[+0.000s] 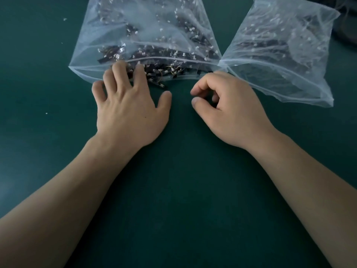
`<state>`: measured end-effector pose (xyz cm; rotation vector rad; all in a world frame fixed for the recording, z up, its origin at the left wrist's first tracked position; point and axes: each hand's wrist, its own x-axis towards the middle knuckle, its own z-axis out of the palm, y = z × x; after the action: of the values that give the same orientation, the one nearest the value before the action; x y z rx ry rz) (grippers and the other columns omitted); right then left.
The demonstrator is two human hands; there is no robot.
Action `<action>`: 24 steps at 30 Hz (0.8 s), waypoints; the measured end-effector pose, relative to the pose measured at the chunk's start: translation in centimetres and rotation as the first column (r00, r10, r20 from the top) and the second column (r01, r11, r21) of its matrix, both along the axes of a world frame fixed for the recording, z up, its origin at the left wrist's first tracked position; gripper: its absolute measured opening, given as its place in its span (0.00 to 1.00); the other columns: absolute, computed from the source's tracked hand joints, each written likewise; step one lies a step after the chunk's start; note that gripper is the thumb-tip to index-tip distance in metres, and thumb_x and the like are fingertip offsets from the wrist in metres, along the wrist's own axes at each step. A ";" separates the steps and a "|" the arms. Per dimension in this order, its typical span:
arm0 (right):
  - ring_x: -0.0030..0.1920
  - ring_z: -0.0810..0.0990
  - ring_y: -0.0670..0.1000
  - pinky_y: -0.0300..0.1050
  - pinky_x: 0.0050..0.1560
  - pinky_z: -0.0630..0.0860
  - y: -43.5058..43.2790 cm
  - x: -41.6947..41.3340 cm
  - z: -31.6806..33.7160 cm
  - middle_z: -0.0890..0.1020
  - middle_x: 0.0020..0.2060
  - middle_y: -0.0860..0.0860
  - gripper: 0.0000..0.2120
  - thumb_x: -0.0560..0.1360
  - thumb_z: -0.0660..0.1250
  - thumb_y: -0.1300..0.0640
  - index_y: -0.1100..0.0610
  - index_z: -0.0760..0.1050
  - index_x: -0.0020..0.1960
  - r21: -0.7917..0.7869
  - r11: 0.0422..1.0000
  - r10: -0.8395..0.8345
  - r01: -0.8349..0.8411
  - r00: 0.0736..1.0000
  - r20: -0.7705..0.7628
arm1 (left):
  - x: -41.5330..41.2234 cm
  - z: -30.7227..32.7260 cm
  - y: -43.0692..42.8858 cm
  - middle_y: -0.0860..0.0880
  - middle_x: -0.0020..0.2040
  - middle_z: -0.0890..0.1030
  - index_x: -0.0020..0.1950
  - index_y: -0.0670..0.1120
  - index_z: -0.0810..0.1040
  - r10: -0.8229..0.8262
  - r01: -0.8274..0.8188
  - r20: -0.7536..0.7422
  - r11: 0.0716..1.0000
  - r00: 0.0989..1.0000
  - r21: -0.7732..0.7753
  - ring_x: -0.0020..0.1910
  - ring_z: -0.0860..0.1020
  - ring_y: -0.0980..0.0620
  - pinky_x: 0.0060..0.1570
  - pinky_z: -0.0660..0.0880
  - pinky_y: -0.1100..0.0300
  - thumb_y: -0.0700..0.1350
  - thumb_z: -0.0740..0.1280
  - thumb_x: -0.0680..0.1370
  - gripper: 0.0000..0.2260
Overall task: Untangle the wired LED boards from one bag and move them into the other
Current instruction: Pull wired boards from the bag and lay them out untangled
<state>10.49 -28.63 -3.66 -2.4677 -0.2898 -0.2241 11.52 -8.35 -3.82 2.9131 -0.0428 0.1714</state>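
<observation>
Lying nearest: a dark green table under everything, with two bare forearms coming in from 7 and 5 o'clock.
Left hand: the left hand lies palm down at 11 o'clock of centre. Its fingers are spread and only slightly bent, and the thumb is flat on the table. The fingertips press on the boards at the bag's mouth; nothing is gripped.
Right hand: the right hand sits at 1 o'clock of centre with its fingers loosely curled inward. Thumb and forefinger tips are close but apart, and nothing shows between them. Its knuckles are at the spot where the two bags' near corners meet.
LED boards: the LED boards are a dark tangle with thin wires and small white connectors. They are heaped inside the left bag's mouth at 12 o'clock, and a few poke out onto the table just beside the left fingers.
Left bag: the left bag is clear plastic. Its open mouth faces the person and its body runs off toward 12 o'clock.
Right bag: the right bag is also clear plastic and lies at 2 o'clock, its corner touching the left bag's. More dark boards show dimly through it.
Specks: white specks are scattered at 10 o'clock.
Far corner: dark shapes at 2 o'clock, cut off by the edge; I cannot tell what they are.
</observation>
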 end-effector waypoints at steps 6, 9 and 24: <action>0.45 0.75 0.36 0.39 0.46 0.73 0.1 0.1 0.0 0.78 0.47 0.37 0.03 0.78 0.69 0.49 0.45 0.80 0.52 0.000 1.000 0.006 -0.006 1.000 -0.013 | -0.2 0.0 0.2 0.44 0.65 0.65 0.67 0.46 0.67 -0.032 0.036 0.062 0.996 0.998 -0.079 0.66 0.64 0.41 0.69 0.58 0.44 0.63 0.62 0.80 0.25; 0.46 0.75 0.35 0.36 0.44 0.71 0.0 0.1 0.0 0.78 0.47 0.36 0.03 0.79 0.69 0.49 0.44 0.80 0.52 -0.005 1.000 0.005 -0.006 1.000 -0.020 | -0.2 -0.1 0.4 0.46 0.64 0.65 0.66 0.47 0.68 -0.069 0.080 0.091 0.990 0.993 -0.120 0.65 0.64 0.42 0.68 0.58 0.46 0.61 0.63 0.80 0.22; 0.45 0.77 0.39 0.40 0.46 0.75 0.1 0.0 0.2 0.79 0.46 0.38 0.08 0.79 0.69 0.53 0.46 0.80 0.58 0.036 0.999 -0.026 0.027 1.000 -0.011 | -0.8 0.4 0.2 0.54 0.52 0.79 0.53 0.48 0.79 -0.374 0.438 0.241 0.837 0.896 -0.327 0.52 0.76 0.49 0.55 0.71 0.56 0.42 0.67 0.76 0.06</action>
<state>10.44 -28.51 -3.47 -2.4376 -0.2466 -0.2253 10.76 -8.19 -3.41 2.4296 -0.5902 0.3128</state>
